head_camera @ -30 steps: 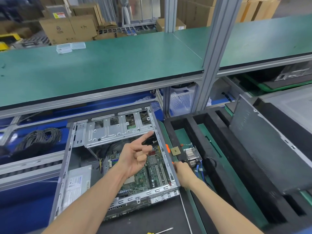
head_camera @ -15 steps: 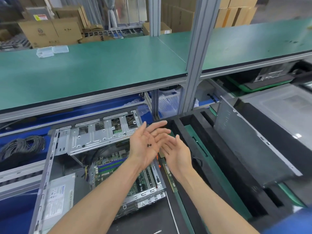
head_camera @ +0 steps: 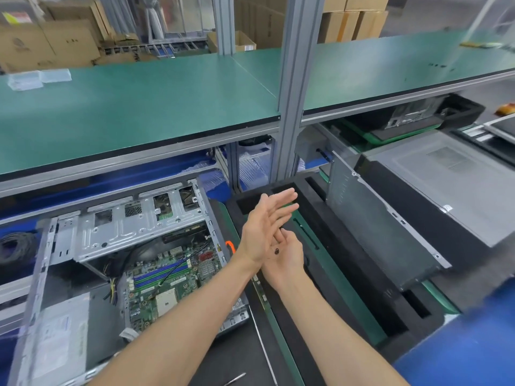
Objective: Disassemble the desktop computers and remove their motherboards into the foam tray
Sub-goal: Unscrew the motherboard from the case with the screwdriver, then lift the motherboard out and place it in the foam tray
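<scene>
An open desktop case (head_camera: 125, 227) lies at lower left, its green motherboard (head_camera: 167, 282) showing inside under a grey drive cage. The black foam tray (head_camera: 348, 263) with long slots lies to its right. My left hand (head_camera: 264, 227) is tilted on edge with straight fingers, just above my right hand (head_camera: 287, 254), which lies palm up over the tray's left side. A small black screw (head_camera: 276, 250) rests on my right palm. A grey metal side panel (head_camera: 376, 227) leans in the tray.
A green shelf (head_camera: 139, 107) and an aluminium post (head_camera: 292, 79) stand above the bench. A closed grey computer case (head_camera: 446, 185) lies at right, a cable coil (head_camera: 16, 249) at far left. An orange-handled tool (head_camera: 230, 246) sits by the case's right wall.
My left hand held small screws on its open palm; it has since tilted over my right hand, and a screw now lies on the right palm. The view shifted right.
</scene>
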Demonstrator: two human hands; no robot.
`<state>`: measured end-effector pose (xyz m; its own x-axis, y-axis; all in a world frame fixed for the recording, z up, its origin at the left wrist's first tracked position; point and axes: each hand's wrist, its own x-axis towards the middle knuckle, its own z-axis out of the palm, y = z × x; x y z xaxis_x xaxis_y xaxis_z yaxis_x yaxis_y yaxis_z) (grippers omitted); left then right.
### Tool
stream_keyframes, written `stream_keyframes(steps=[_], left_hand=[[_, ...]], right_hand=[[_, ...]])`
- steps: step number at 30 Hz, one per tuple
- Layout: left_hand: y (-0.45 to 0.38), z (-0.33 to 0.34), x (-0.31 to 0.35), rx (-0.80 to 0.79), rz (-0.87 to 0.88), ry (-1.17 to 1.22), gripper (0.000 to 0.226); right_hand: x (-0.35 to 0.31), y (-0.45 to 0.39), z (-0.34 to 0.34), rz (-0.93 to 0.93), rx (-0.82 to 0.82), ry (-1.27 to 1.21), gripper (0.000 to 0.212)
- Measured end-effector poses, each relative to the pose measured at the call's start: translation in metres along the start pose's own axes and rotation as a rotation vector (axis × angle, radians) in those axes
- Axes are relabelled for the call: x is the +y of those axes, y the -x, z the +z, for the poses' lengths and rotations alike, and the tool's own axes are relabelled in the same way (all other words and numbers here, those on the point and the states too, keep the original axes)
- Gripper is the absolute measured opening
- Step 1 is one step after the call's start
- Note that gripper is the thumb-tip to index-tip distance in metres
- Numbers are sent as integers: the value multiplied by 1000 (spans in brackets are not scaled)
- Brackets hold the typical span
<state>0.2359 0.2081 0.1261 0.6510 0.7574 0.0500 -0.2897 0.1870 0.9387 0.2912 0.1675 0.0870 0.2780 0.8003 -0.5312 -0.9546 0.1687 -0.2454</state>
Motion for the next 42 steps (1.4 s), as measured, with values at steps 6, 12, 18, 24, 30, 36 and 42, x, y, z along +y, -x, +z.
stream_keyframes(steps=[6,12,18,24,30,36,42], left_hand=[[-11,-10,-11,-5,-210,-249,47],[-7,2,-49,-319,-500,-919,20],[-7,18,-73,-491,-483,-1139,22],[-7,21,-82,-518,-501,-1160,14],[-11,14,-72,-406,-450,-1063,22],[-10,-11,-38,-239,-311,-958,19],[9,-45,4,-103,-169,-881,19]], right_hand=[[-41,-8,-61,42,139,388,47],[-66,-12,-122,62,427,992,55],[-86,10,-150,215,255,1807,37],[-80,16,-151,470,234,2018,16],[-87,18,-136,449,177,2211,28],[-81,4,-108,141,150,1794,24],[-49,8,-52,-132,-109,1679,21]])
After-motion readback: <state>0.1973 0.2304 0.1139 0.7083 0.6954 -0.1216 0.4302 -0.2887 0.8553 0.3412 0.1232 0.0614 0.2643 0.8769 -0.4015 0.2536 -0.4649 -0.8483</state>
